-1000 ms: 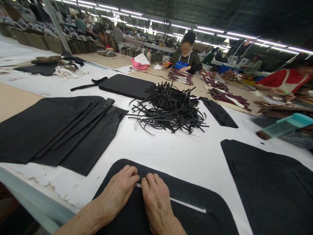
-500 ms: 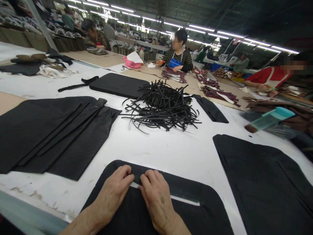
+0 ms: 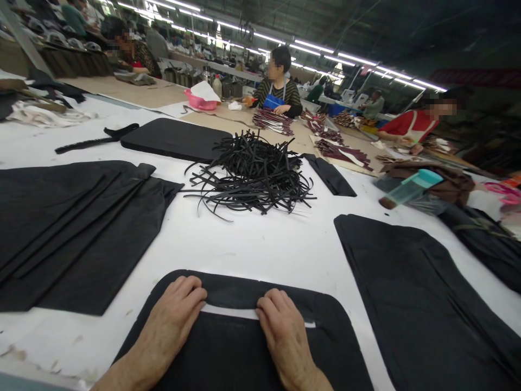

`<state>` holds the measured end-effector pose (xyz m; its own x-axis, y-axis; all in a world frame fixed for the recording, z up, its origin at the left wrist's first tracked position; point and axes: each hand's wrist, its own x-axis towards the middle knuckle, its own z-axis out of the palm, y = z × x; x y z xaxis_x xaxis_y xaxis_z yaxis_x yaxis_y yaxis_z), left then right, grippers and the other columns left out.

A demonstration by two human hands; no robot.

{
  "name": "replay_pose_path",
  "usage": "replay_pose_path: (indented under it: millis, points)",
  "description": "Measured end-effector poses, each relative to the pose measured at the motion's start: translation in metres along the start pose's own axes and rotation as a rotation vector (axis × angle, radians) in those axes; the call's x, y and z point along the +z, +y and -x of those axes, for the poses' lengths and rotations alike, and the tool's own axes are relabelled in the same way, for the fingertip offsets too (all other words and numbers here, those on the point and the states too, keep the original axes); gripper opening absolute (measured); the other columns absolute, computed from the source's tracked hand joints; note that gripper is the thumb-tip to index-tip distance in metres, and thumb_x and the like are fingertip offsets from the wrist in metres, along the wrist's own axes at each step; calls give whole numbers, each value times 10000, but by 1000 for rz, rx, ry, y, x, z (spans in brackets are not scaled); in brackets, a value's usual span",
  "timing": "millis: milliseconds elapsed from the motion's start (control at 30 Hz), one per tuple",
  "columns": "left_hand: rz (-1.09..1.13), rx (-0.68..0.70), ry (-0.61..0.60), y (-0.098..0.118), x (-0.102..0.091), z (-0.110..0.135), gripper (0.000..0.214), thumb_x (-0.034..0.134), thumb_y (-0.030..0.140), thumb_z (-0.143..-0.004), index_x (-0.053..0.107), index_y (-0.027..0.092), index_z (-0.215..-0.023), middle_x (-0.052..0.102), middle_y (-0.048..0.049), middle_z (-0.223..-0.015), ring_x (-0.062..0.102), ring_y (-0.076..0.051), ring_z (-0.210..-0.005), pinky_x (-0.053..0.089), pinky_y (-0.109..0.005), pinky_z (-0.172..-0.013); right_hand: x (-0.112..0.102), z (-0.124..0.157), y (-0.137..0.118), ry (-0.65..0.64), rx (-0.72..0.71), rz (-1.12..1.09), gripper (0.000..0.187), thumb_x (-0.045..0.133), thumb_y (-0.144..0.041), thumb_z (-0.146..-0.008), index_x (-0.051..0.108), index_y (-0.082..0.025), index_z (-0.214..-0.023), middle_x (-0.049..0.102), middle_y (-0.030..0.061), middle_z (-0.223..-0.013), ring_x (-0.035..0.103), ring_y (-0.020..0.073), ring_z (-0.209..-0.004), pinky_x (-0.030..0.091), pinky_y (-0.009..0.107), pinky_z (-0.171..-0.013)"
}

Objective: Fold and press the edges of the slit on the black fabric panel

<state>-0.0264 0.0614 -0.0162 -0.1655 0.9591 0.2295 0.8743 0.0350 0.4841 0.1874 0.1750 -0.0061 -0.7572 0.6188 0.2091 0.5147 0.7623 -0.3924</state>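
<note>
A black sheet-material panel with rounded corners lies in front of me, with a long narrow slot across its upper part where white shows through. My left hand is closed on the strip above the slot, near its left end, fingers curled and thumb at the slot's edge. Toward the slot's right part, my right hand pinches the same edge in a like way. The fingertips' undersides are hidden. Beyond the panel sits a tangled heap of thin black strips.
Stacked black panels lie left and right on the white table. A thick black slab is behind. A teal-lidded bottle lies at the right. Several people work farther back, among them one in a blue apron.
My hands have moved apart along the slot, the left leftward and the right rightward, baring more of the white gap between them. The camera view has turned somewhat to the right.
</note>
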Motion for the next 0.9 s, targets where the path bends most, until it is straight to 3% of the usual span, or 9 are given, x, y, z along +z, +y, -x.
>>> replay_pose_path:
  millis: [400, 567, 900]
  points:
    - [-1, -162, -94, 10, -1, -6, 242, 319, 216, -929, 534, 206, -817, 534, -38, -914, 486, -214, -853, 408, -400, -775, 6, 0, 4, -28, 126, 126, 211, 410, -75, -869, 500, -216, -741, 515, 33, -765, 447, 226, -715, 329, 361, -661]
    - [-57, -222, -89, 16, 0, -7, 239, 325, 197, -917, 543, 189, -818, 540, -65, -922, 489, -234, -857, 423, -438, -785, 6, -3, 2, -40, 159, 191, 200, 457, -70, -847, 499, -223, -726, 524, 33, -751, 463, 227, -709, 320, 351, -637]
    - [-82, -248, -42, 16, 3, -8, 181, 388, 154, -883, 542, 193, -794, 546, -52, -892, 504, -220, -835, 437, -404, -760, 5, -10, -1, -66, 195, 260, 214, 519, -57, -819, 496, -230, -694, 547, 26, -735, 483, 226, -697, 315, 346, -618]
